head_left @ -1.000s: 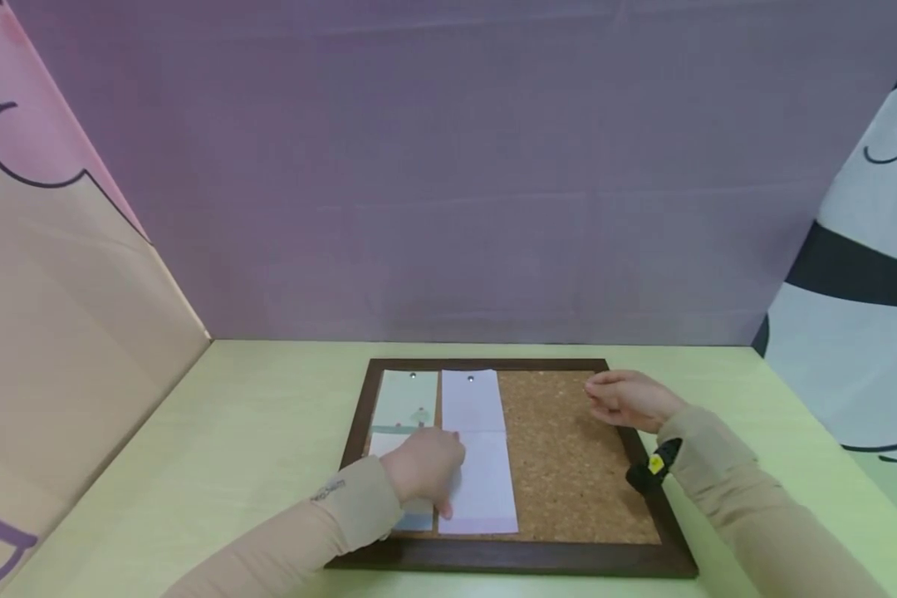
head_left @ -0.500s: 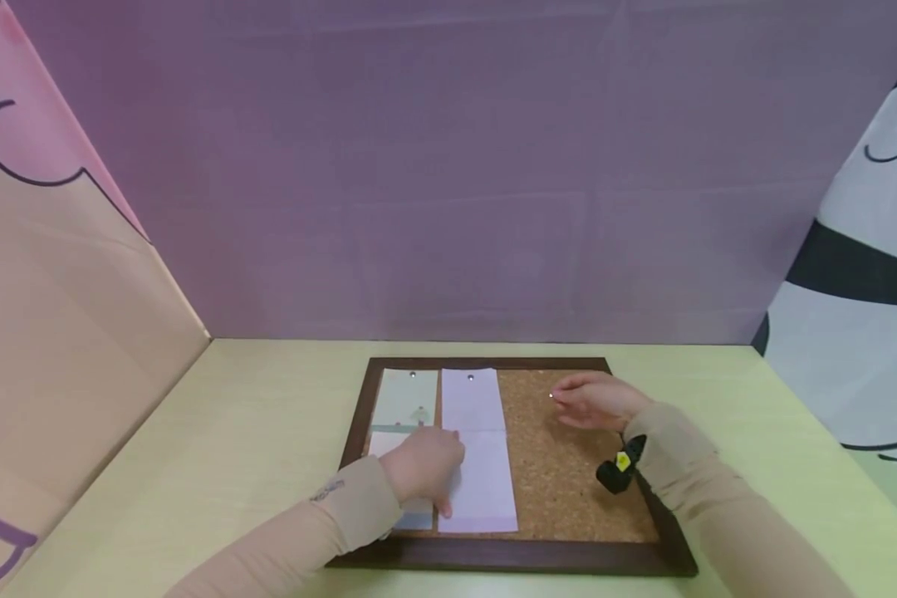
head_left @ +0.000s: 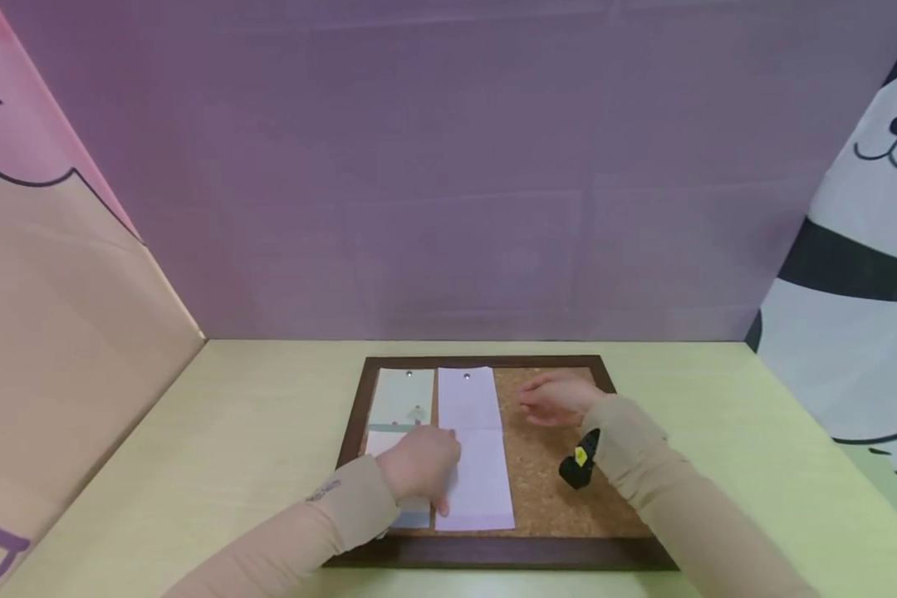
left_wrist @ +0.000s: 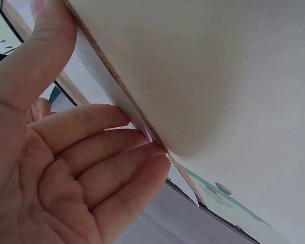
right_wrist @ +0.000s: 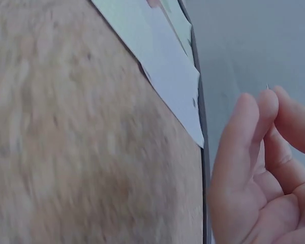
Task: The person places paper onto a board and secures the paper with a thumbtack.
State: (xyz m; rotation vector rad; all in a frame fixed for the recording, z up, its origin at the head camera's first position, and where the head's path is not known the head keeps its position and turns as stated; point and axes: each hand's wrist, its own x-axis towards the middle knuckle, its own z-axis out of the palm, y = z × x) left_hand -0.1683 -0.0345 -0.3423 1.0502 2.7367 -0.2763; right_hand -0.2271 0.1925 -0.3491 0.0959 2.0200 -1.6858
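Observation:
A framed cork board (head_left: 541, 498) lies on the table. At its left is a pale green sheet (head_left: 399, 394) with a small printed picture, and beside it a creased lilac sheet (head_left: 482, 482). A thumbtack (head_left: 409, 374) sits at the green sheet's top, another thumbtack (head_left: 467, 376) at the lilac one's. My left hand (head_left: 422, 465) rests over both sheets, fingers and thumb extended along the lilac sheet's left edge. Above bare cork, right of the lilac sheet, my right hand (head_left: 556, 399) pinches a thumbtack, whose thin metal point (right_wrist: 268, 87) peeks past the fingertips.
A dark wooden frame (head_left: 493, 551) borders the cork. The pale table (head_left: 269, 432) extends around the board. Behind stands a purple cloth backdrop (head_left: 448, 183), with printed cloth panels at left and right. A black wrist camera (head_left: 577, 469) hangs under the right wrist.
My right hand has moved left from the board's right frame to over the cork near the lilac sheet, still pinching the thumbtack. My left hand stays in place on the sheets.

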